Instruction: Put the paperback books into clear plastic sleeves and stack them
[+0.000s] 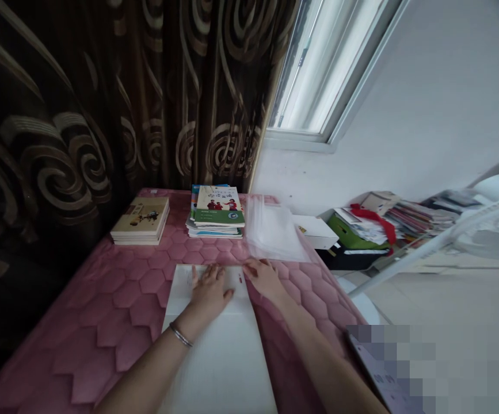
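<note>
On the pink quilted cover [145,305] lies a long white sheet [227,356] with a crease across it and small print near its far end. It may be an opened book cover; I cannot tell for sure. My left hand [210,293] rests flat on its far part, fingers spread and a silver bangle at the wrist. At the far right corner, my right hand [264,279] has its fingers bent together on the sheet's edge. Beyond the hands stand a stack of colourful books [218,213] and, to the right, thin clear plastic sleeves [273,230].
Brown books [141,221] are stacked at the far left, beside a dark patterned curtain [167,98]. Past the right edge are a white box [316,230], a green box of papers [353,227] and a white fan-like object [482,224]. A tablet-like device [374,368] lies at lower right.
</note>
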`<action>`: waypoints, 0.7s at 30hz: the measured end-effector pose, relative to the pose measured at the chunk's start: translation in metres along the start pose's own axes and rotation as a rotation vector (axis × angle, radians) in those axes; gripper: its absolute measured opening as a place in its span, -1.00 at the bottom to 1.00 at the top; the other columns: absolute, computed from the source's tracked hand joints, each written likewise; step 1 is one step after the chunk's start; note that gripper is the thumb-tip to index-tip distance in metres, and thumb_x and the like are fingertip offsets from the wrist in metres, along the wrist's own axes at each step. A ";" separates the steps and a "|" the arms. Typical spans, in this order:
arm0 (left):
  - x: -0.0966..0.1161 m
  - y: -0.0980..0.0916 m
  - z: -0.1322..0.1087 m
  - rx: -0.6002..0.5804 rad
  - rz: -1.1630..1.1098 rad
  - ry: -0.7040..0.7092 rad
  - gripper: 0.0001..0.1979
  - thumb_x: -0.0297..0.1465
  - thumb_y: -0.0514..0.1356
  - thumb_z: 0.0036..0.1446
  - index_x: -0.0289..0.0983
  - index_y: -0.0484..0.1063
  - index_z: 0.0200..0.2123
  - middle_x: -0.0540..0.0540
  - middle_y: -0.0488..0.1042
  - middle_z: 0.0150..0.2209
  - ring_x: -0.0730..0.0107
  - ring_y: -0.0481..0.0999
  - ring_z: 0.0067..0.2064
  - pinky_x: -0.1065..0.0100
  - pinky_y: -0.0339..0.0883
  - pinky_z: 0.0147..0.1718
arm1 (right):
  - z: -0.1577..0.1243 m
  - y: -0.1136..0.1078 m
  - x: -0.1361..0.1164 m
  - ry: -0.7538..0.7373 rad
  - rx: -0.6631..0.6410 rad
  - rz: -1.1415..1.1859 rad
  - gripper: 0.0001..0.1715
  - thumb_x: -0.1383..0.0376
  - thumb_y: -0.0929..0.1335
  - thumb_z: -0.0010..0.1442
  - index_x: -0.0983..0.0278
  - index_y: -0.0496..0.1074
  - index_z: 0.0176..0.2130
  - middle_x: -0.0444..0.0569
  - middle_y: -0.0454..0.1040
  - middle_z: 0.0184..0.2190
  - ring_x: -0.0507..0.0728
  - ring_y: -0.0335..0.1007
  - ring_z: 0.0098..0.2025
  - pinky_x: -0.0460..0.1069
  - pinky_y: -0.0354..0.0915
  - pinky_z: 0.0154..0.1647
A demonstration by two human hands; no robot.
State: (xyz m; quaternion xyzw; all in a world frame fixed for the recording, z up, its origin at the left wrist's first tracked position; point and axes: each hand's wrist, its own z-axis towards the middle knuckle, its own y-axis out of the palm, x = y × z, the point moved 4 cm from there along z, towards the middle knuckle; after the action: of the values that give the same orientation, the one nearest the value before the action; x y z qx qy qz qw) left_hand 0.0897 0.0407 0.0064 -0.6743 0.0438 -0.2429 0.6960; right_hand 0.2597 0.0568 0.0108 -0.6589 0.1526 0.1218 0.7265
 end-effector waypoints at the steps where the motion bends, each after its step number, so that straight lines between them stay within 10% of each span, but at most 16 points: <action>1: 0.001 -0.001 0.000 -0.004 0.010 0.011 -0.50 -0.23 0.10 0.20 -0.27 0.28 0.18 -0.28 0.20 0.27 -0.03 0.16 0.28 -0.28 -0.41 0.25 | 0.002 0.001 0.002 0.018 0.001 0.056 -0.71 0.18 0.27 0.25 0.12 0.45 -0.06 -0.06 0.55 -0.16 0.23 0.27 0.06 0.10 0.13 -0.03; 10: 0.020 -0.009 -0.001 -0.074 0.082 0.231 -0.74 -0.44 0.04 0.24 -0.21 0.54 -0.19 -0.17 0.45 -0.07 0.21 0.44 -0.04 0.17 0.27 0.01 | 0.008 0.017 0.013 -0.109 -0.076 0.118 -0.26 0.10 0.50 -0.15 0.19 0.40 0.05 0.01 0.40 0.02 0.31 0.21 0.08 0.15 0.14 0.01; 21: 0.017 -0.011 -0.021 -0.195 -0.142 0.275 -0.63 -0.17 0.05 0.25 -0.15 0.43 0.04 -0.19 0.37 0.07 0.12 0.30 0.16 -0.11 -0.01 0.21 | 0.037 0.018 0.011 0.155 0.049 0.080 -0.77 0.13 0.42 0.09 0.24 0.44 -0.43 -0.08 0.52 -0.44 0.08 0.39 -0.38 -0.07 0.11 -0.40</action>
State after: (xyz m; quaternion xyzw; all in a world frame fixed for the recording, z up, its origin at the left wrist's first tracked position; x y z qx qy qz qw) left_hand 0.0932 0.0151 0.0199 -0.7004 0.1142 -0.3760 0.5958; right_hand 0.2655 0.0947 -0.0067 -0.6416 0.2377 0.0955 0.7230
